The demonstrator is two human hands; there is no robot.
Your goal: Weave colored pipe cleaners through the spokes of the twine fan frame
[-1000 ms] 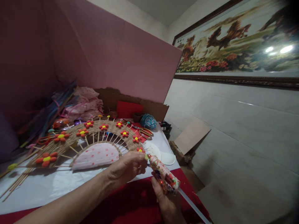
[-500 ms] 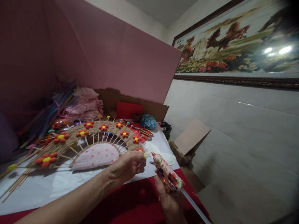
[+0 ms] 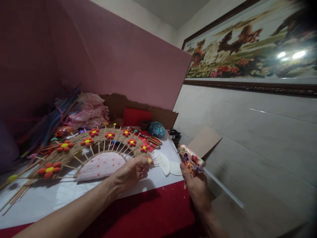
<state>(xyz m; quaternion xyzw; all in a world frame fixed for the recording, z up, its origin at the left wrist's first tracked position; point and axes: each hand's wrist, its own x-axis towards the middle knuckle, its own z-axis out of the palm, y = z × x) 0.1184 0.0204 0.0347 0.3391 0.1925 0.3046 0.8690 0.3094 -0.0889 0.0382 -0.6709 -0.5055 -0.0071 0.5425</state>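
Observation:
A half-round woven fan piece [image 3: 81, 143] of twine and wooden sticks lies on the white sheet [image 3: 61, 193], dotted with red and orange flowers. A pink spotted half-disc [image 3: 100, 165] sits in its middle. My left hand [image 3: 130, 172] pinches a small yellow-green bead at the fan's right end, by the last red flower [image 3: 149, 161]. My right hand [image 3: 195, 183] grips a floral-patterned glue gun [image 3: 191, 158] off the table's right edge, a clear glue stick [image 3: 224, 188] trailing from its back.
White round pads [image 3: 164, 162] lie right of the fan. Scissors [image 3: 153, 141], a blue yarn ball [image 3: 157, 129], a cardboard box [image 3: 138, 110], pink cloth [image 3: 89, 110] and coloured sticks [image 3: 49, 122] crowd the back. A pink board [image 3: 111, 56] stands behind; red cloth [image 3: 148, 211] covers the near edge.
My right hand has drawn the glue gun away from the bead, up and to the right past the table edge. My left hand has carried the bead down to the fan's right end.

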